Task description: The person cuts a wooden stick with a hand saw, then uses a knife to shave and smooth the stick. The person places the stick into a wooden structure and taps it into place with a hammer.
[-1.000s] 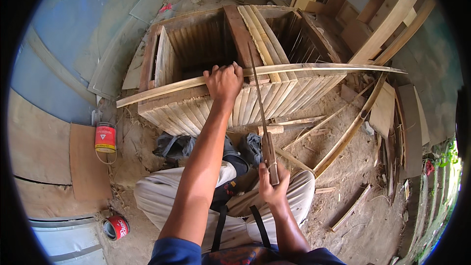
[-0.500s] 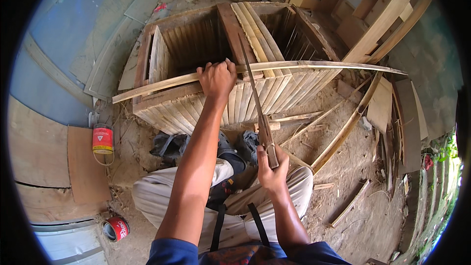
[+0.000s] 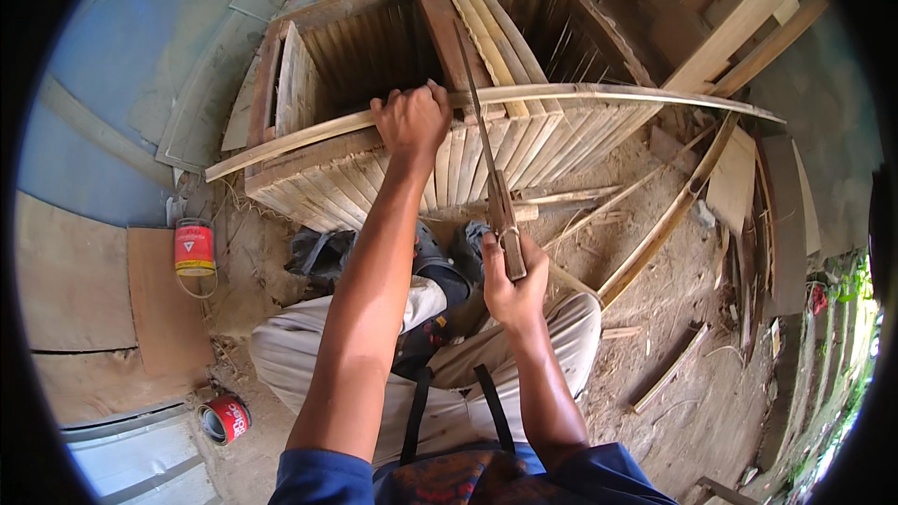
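A long thin bamboo strip (image 3: 599, 92) lies across the near top edge of a slatted wooden frame (image 3: 327, 173). My left hand (image 3: 412, 119) is closed around the strip and presses it onto the frame's edge. In my right hand (image 3: 516, 282) is the wooden handle of a handsaw (image 3: 489, 145), gripped with the fingers wrapped round it. The saw's narrow blade points away from me and crosses the strip just right of my left hand. Whether its teeth have cut into the strip is too small to tell.
Two red cans (image 3: 195, 245) stand or lie at the left, by boards (image 3: 159, 299). Bamboo offcuts (image 3: 671, 369) and a split length (image 3: 669, 210) lie on the dirt floor to the right. Planks (image 3: 739, 23) lean at the back right. My crossed legs are close below the frame.
My right hand and the saw have moved slightly forward, away from me. The whole view has shifted a little. My left hand still holds the strip.
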Demonstrator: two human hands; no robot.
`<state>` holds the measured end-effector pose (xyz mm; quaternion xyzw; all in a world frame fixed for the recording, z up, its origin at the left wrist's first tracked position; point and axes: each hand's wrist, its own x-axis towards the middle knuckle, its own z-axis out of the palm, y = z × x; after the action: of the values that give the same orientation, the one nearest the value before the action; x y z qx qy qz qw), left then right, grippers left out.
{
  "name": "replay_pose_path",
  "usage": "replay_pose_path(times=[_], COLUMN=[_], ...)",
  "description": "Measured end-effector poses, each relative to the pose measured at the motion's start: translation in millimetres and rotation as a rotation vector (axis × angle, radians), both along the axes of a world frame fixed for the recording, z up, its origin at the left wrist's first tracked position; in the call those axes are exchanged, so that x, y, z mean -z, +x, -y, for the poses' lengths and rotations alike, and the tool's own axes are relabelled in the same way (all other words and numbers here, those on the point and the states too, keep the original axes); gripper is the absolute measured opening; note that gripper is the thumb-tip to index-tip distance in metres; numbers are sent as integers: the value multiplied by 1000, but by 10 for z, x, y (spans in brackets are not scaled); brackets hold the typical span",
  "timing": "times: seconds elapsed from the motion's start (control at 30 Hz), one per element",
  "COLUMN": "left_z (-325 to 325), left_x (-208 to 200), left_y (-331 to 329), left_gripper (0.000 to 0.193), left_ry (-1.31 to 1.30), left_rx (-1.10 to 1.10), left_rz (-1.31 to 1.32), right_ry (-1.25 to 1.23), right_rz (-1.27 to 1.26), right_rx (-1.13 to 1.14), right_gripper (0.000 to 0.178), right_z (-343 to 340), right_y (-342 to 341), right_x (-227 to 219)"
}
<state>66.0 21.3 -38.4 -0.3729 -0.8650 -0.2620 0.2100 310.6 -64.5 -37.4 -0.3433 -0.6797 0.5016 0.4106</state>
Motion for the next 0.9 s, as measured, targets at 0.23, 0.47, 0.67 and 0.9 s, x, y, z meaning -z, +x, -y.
replay_pose_path(times=[0.23,0.47,0.67,0.9], left_z=[-46,-2,-2,-32], left_x=[83,-43,-251,-443], left_y=[-27,-8,-48,-175], left_gripper=[39,45,49,46], left_ry=[9,-2,-168,-372], left_rx=[-50,-1,14,72], left_rz=[-65,1,247,472], right_ry=[-34,13,-178,-142], right_rz=[96,-14,-220,-172], right_rx=[-69,-39,21,13], right_gripper=[21,20,23,21], right_z=[565,-163,34,270], right_y=[698,-152,134,445], right_x=[-230,-87,-80,55])
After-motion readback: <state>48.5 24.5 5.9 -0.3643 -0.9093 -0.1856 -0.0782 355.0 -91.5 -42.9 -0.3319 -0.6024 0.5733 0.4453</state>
